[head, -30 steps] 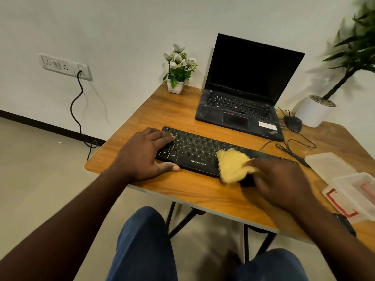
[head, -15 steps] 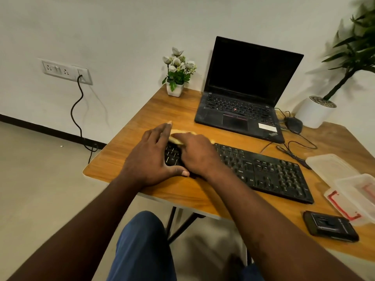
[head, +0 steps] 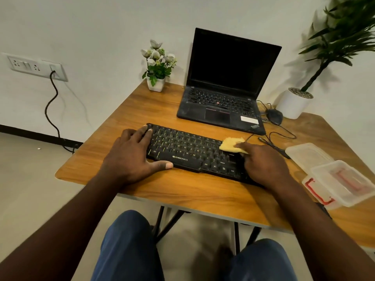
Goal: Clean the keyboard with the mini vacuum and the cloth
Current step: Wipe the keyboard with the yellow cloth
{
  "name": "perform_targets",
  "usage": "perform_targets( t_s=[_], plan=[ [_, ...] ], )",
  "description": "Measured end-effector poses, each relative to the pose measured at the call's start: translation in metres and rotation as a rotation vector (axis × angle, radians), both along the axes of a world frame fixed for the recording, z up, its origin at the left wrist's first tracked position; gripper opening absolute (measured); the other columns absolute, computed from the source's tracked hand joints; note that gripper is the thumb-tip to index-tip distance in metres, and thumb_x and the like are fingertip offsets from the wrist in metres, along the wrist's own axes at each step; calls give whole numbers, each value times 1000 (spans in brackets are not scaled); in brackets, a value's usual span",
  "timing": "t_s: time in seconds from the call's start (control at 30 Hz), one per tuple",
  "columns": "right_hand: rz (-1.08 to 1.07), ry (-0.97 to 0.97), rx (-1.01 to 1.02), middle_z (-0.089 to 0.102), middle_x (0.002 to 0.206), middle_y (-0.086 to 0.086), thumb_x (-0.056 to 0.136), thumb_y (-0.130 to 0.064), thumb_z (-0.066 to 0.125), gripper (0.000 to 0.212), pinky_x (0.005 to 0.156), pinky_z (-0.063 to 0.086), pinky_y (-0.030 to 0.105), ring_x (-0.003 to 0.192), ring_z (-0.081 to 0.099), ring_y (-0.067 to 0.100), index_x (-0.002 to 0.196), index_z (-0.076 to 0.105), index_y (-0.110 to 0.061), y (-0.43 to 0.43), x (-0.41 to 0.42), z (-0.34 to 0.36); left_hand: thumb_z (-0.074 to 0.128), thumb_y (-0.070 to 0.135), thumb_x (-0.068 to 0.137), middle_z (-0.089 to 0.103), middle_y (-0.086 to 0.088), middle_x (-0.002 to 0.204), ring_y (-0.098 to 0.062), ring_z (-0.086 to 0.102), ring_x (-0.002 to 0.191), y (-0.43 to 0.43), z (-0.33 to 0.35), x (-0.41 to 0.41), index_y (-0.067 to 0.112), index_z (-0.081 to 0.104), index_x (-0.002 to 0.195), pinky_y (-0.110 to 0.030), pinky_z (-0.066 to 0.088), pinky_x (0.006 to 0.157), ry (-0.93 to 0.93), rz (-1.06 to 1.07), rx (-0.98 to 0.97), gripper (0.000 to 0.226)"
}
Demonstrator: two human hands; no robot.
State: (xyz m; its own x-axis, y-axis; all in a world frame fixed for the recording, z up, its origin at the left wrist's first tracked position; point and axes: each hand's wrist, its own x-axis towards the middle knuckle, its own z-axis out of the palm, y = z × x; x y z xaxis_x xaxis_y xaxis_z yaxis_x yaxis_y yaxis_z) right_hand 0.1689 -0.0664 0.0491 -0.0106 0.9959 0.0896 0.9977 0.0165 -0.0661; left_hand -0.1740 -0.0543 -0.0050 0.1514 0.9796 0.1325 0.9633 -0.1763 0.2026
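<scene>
A black keyboard (head: 188,151) lies across the front of the wooden table (head: 182,191). My left hand (head: 129,157) rests flat on its left end, fingers at the top-left corner and thumb along the front edge. My right hand (head: 263,163) holds a yellow cloth (head: 230,144) down on the keys at the right end, near the back edge. The hand and forearm hide the keyboard's right end. A small black device (head: 324,210) shows only as a sliver behind my right forearm.
An open black laptop (head: 223,102) stands behind the keyboard, with a flower pot (head: 156,84) to its left. A mouse (head: 274,116), its cable (head: 272,145) and a white plant pot (head: 292,104) are at the back right. Clear plastic containers (head: 341,181) sit at the right edge.
My right hand swept the cloth from the keyboard's middle to its left end, then back across to the right end. My left hand stayed on the left end.
</scene>
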Motion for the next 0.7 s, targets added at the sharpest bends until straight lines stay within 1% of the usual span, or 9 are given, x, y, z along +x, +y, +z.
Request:
perform_targets(
  t_s=[0.07, 0.1, 0.17, 0.27, 0.33, 0.4, 0.43, 0.57, 0.7],
  plan=[
    [-38, 59, 57, 71, 103, 5, 103, -23, 51, 41, 72, 57, 40, 91, 64, 25, 142, 57, -33, 8, 0, -2, 22, 106, 69, 10, 1, 172, -27, 15, 151, -5, 3, 8, 25, 16, 164, -52, 27, 122, -7, -11, 68, 125],
    [-39, 96, 84, 70, 96, 4, 104, -24, 50, 36, 69, 56, 39, 86, 63, 25, 139, 59, -31, 13, -6, -1, 24, 104, 71, 14, 2, 171, -27, 15, 151, -8, 5, 14, 27, 20, 163, -53, 27, 122, -11, -29, 110, 121],
    [-12, 154, 90, 66, 90, 1, 105, -25, 49, 30, 65, 50, 36, 82, 60, 22, 132, 61, -28, 28, -26, 0, 25, 101, 76, 23, 3, 168, -27, 17, 152, -15, 8, 33, 32, 28, 161, -53, 25, 122, -4, -108, 159, 110],
    [127, 214, 20, 69, 102, 3, 105, -26, 49, 29, 76, 51, 38, 94, 62, 25, 130, 64, -27, 50, -65, 3, 27, 92, 84, 31, 9, 164, -23, 18, 152, -22, 7, 69, 41, 32, 157, -50, 20, 122, 57, -251, 149, 90],
    [235, 238, -15, 70, 110, 5, 104, -27, 50, 29, 80, 51, 39, 100, 63, 27, 130, 64, -28, 60, -89, 5, 32, 85, 89, 38, 7, 160, -21, 25, 148, -23, 7, 89, 39, 41, 153, -47, 23, 121, 74, -289, 160, 79],
    [309, 255, -59, 70, 113, 5, 104, -27, 50, 30, 83, 53, 42, 101, 63, 27, 130, 65, -31, 64, -102, 6, 37, 79, 93, 45, 4, 152, -20, 32, 141, -23, 7, 98, 35, 50, 146, -43, 28, 117, 62, -278, 176, 70],
    [329, 262, -77, 70, 112, 4, 104, -28, 50, 30, 83, 54, 42, 100, 63, 27, 129, 65, -32, 66, -102, 6, 39, 77, 93, 46, 5, 151, -19, 33, 138, -22, 6, 99, 34, 51, 145, -42, 29, 116, 49, -269, 179, 68],
    [314, 250, -117, 68, 114, 1, 105, -30, 51, 29, 85, 53, 42, 98, 61, 20, 132, 61, -38, 62, -63, 5, 43, 75, 93, 42, 11, 153, -15, 29, 139, -18, 3, 96, 39, 43, 151, -41, 29, 116, -17, -269, 164, 68],
    [164, 209, -108, 70, 110, 2, 106, -32, 52, 27, 82, 53, 40, 92, 62, 18, 130, 62, -40, 52, 10, 7, 45, 76, 92, 40, 13, 153, -15, 29, 138, -17, 3, 96, 41, 38, 152, -41, 28, 116, -40, -266, 149, 70]
  ],
)
